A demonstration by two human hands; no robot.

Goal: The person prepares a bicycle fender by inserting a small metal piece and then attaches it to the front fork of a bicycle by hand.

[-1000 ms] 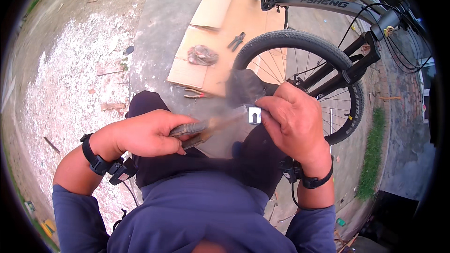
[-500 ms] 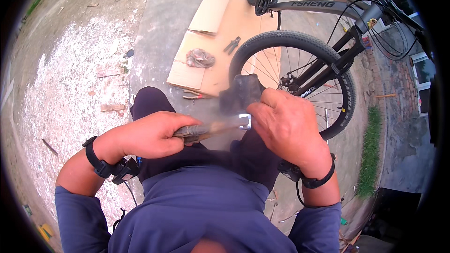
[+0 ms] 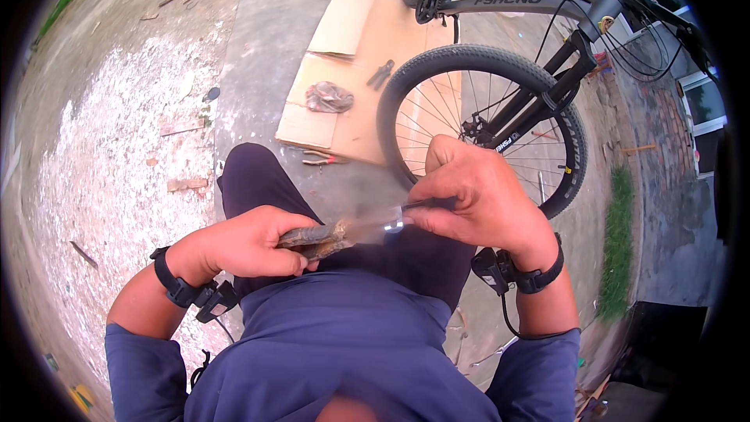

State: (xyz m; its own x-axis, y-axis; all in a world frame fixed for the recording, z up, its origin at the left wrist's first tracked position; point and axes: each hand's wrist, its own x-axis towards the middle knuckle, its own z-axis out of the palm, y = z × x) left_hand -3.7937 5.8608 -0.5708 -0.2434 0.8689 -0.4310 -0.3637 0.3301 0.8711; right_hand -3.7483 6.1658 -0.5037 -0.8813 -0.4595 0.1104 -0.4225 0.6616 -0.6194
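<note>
My left hand [image 3: 238, 244] is closed around the worn, grey-brown handles of what look like old pliers [image 3: 312, 239], above my lap. Their front end points right and is smeared by motion. At its tip, a small shiny metal piece [image 3: 393, 223] meets a black strip [image 3: 431, 203]. My right hand [image 3: 484, 199] pinches that strip between thumb and fingers. I cannot make out whether the jaws grip the metal piece or only touch it. Both hands are close together over my dark trousers.
A grey bicycle [image 3: 500, 3] stands ahead to the right, its front wheel [image 3: 394, 121] just beyond my right hand. Flattened cardboard [image 3: 355, 129] on the ground bears a crumpled bag [image 3: 329, 98] and a dark hand tool [image 3: 380, 75]. Red-handled pliers [image 3: 320, 158] lie at its near edge.
My right hand has turned and moved slightly down and right. The blurred dark flap that stood up beside it is no longer seen there. My left hand has shifted slightly down, keeping its hold.
</note>
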